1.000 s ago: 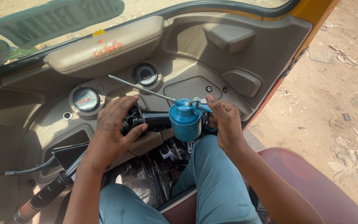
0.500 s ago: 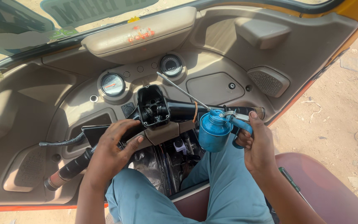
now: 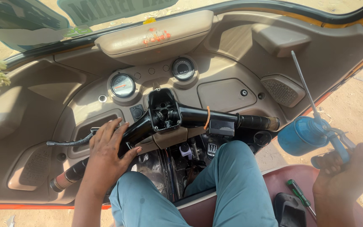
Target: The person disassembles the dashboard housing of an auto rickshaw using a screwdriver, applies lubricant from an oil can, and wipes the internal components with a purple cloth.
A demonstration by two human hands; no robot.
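Your right hand (image 3: 344, 171) clamped on blue oil can (image 3: 302, 135) handle — fingertips hidden; left hand (image 3: 108, 152) flat, open on handlebar (image 3: 198, 116), wrist cut off.

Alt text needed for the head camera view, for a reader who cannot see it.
Seated in a three-wheeler cab, a person rests the left hand on the black handlebar and holds a blue oil can with a long thin spout in the right hand, off to the right. A green-handled screwdriver lies on the maroon seat.

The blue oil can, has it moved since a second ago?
Yes. The blue oil can in the right hand has swung rightward, away from the open handlebar housing to beyond the handlebar's right grip.
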